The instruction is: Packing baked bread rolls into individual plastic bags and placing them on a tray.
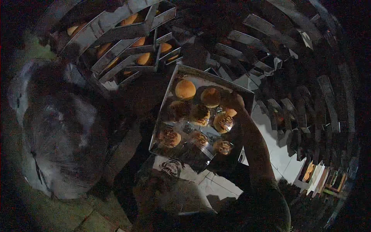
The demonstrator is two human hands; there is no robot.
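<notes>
A square metal baking tray (162,108) lies tilted before me, with several round buns in it. One bare golden bun (185,89) sits in its upper left corner. Beside that is a darker bun (210,97), close to the fingers of my right hand (236,101), which reaches over the tray's right side; shadow hides whether the fingers grip it. Lower in the tray are buns in clear printed plastic wrappers, such as a wrapped bun (223,121) below my hand and another wrapped bun (169,137) at the left. My left hand is not in view.
Racked metal trays (124,58) holding buns stand at the upper left. More stacked trays (252,43) are at the upper right. A large, cloudy plastic bag (61,139) bulges at the left. Pale floor tiles (278,153) show at the right; much is dark.
</notes>
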